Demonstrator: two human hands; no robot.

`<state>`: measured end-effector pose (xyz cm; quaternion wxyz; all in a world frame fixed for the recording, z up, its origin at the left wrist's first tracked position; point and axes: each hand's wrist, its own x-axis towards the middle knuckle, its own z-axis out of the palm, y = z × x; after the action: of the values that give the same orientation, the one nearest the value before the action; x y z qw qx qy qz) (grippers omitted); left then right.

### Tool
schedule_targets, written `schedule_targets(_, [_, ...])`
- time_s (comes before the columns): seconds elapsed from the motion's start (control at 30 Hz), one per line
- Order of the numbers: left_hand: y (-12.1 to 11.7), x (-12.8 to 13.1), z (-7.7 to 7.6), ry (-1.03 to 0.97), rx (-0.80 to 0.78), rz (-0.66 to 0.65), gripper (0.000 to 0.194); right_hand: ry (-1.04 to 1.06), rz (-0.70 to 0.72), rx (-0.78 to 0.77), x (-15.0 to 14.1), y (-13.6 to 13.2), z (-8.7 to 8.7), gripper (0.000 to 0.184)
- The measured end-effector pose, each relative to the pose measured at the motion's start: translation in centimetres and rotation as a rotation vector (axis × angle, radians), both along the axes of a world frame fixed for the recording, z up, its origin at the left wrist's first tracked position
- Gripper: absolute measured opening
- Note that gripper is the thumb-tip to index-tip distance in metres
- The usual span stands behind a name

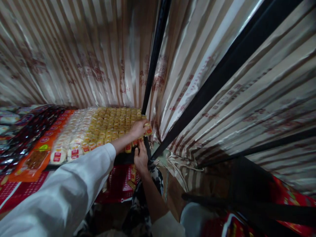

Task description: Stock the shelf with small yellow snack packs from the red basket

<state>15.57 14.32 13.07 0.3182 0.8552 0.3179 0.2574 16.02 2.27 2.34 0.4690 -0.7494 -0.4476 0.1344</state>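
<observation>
Risk noted: the wrapped packet [148, 129], at the right-hand end of the rows of yellow packets [116, 118], could drop beside the black pole [153, 62] if its hold loosens, and the forearm reaching over the rows could, in my judgement, knock front pieces off the black shelf edge [124, 160] towards the red basket [119, 182] below. The left hand [138, 129] has its fingers closed on that packet; the right hand [141, 159] is just below, fingers partly extended at the front row, and whether it grasps anything cannot be determined.

Yellow-wrapped packets [112, 120] in tight rows
</observation>
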Motion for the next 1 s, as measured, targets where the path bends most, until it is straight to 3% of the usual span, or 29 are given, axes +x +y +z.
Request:
schedule_targets(0.13, [0.2, 0.8, -0.9, 0.123, 0.068, -0.078, 0.022, -0.021, 0.011, 0.005, 0.0, -0.2, -0.1, 0.049])
schedule_targets(0.27, [0.4, 1.2, -1.6, 0.119, 0.023, -0.105, 0.018, 0.005, 0.006, 0.049, 0.1, -0.4, 0.1, 0.046])
schedule_targets(0.47, [0.5, 1.6, -2.0, 0.163, 0.003, -0.134, 0.020, 0.106, -0.182, 0.184, 0.9, -0.1, 0.5, 0.045])
schedule_targets(0.77, [0.1, 1.9, -3.8, 0.124, 0.079, -0.084, 0.012, 0.115, -0.160, 0.040, 2.4, 2.6, -1.3, 0.052])
schedule_targets(1.0, [0.0, 2.1, -3.2, 0.288, 0.179, -0.085, 0.021, 0.083, -0.145, 0.039, 3.0, 3.1, -1.3, 0.053])
